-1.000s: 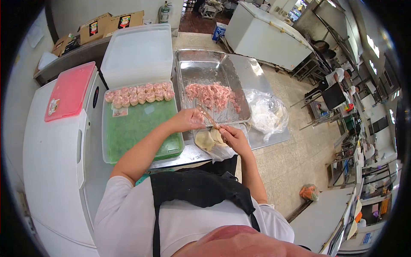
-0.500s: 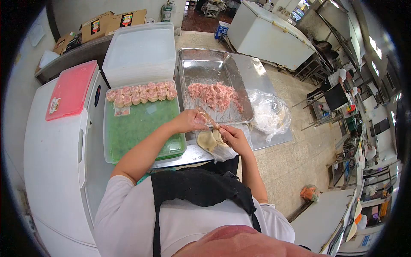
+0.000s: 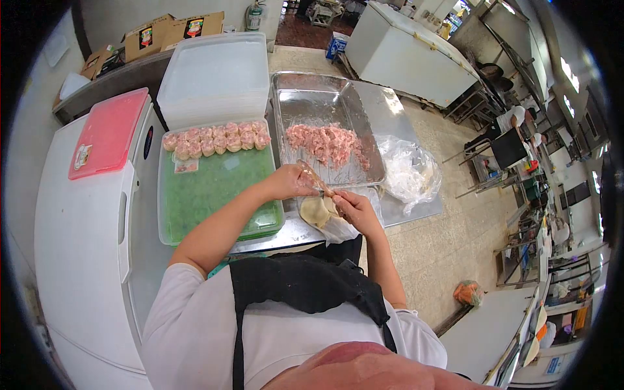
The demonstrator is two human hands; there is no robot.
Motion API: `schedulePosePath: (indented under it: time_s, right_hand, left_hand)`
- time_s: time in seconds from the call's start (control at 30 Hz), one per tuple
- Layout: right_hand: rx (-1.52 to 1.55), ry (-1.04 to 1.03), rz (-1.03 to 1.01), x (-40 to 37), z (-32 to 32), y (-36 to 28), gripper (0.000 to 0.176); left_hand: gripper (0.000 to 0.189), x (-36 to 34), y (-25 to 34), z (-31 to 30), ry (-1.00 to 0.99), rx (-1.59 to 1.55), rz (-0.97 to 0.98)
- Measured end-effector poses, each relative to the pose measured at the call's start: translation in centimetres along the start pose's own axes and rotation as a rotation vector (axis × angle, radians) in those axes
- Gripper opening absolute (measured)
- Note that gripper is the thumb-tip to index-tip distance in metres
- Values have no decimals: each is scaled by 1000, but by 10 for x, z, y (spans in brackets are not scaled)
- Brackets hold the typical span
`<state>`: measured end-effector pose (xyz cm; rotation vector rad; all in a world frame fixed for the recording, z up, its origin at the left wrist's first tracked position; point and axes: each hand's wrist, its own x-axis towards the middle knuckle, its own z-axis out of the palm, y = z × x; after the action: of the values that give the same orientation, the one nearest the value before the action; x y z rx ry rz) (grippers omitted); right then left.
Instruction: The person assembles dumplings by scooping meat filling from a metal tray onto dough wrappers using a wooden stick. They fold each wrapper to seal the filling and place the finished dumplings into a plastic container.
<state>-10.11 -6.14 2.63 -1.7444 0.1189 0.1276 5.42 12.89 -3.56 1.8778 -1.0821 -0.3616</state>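
My right hand (image 3: 354, 209) grips the near end of a slim brownish stick-like spatula (image 3: 318, 181) that slants up to my left hand (image 3: 294, 182). My left hand is curled around the far part of it; whatever lies in its palm is hidden. Below both hands sits a stack of round, pale dough wrappers (image 3: 314, 212) on plastic. Just beyond them, pink minced meat (image 3: 328, 144) lies in a steel tray (image 3: 312, 91). Left of my left hand, rows of filled open-topped dumplings (image 3: 218, 140) stand along the far side of a green-looking plastic tray (image 3: 214, 201).
Stacked clear containers (image 3: 214, 71) stand behind the green tray. A plastic bag (image 3: 409, 172) rests at the table's right. The white freezer (image 3: 78, 260) with a red lid (image 3: 109, 133) on top is at left. A person (image 3: 510, 120) is in the far right background.
Both hands stay almost in place, with the stick-like spatula still between them. The view has shifted very slightly.
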Motion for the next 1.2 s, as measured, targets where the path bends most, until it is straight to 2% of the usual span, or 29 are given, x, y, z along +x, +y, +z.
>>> schedulePosePath:
  time_s: [0.17, 0.23, 0.37, 0.43, 0.53, 1.03, 1.17, 1.2]
  right_hand:
    - [-18, 0, -20, -2, 1, 1, 28]
    - [-16, -1, -27, -2, -1, 5, 28]
    - [-13, -23, -11, -4, -2, 5, 29]
    - [10, -33, -7, -4, -2, 3, 29]
    - [8, -28, -10, -3, -2, 5, 29]
    - [-8, -13, 12, 3, 1, 9, 29]
    - [-33, 1, 7, 4, 4, 7, 30]
    - [-24, 8, 23, 5, 4, 6, 31]
  left_hand:
    - [47, -1, -4, 3, 63, -56, 45]
    - [23, -5, 13, -2, 62, -52, 51]
    - [27, -8, 27, -9, 46, -114, 35]
    - [33, -10, 34, -12, 55, -42, -60]
    - [35, -9, 28, -8, 93, -32, -39]
    - [29, -8, 31, -11, 23, -117, -46]
    - [29, -7, 30, -12, 70, -112, -3]
    - [27, -7, 33, -13, 74, -195, 0]
